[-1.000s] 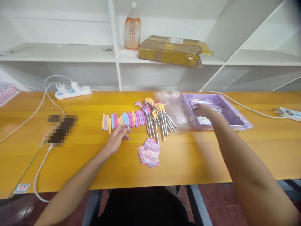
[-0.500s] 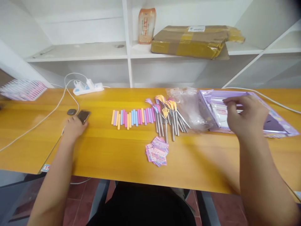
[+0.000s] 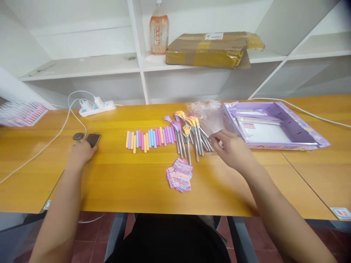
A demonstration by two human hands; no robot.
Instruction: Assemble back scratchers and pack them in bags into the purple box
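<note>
My left hand (image 3: pixel 82 152) rests at the near edge of a dark phone (image 3: pixel 93 140), its fingers partly hidden. Over the table, my right hand (image 3: pixel 229 148) has thumb and fingertips curled together beside the metal handles; anything between them is too small to make out. Metal sticks with colourful hand-shaped heads (image 3: pixel 187 129) lie in a heap left of it. Further left runs a row of pastel sticks (image 3: pixel 150 138). Below the heap is a loose pile of pink and purple cards (image 3: pixel 180 176). A purple tray box (image 3: pixel 298 126) stands right of a clear plastic bag (image 3: pixel 210 117).
A white power strip (image 3: pixel 97 107) with cables stands at the back left, near a round dark object (image 3: pixel 78 136). Pink-and-white items (image 3: pixel 23 113) fill the left corner. Shelves behind hold a bottle (image 3: pixel 159 33) and a taped carton (image 3: pixel 205 51).
My right hand has moved left and away from the purple box, towards the metal handles. My left hand remains by the phone. The camera view has shifted slightly.
</note>
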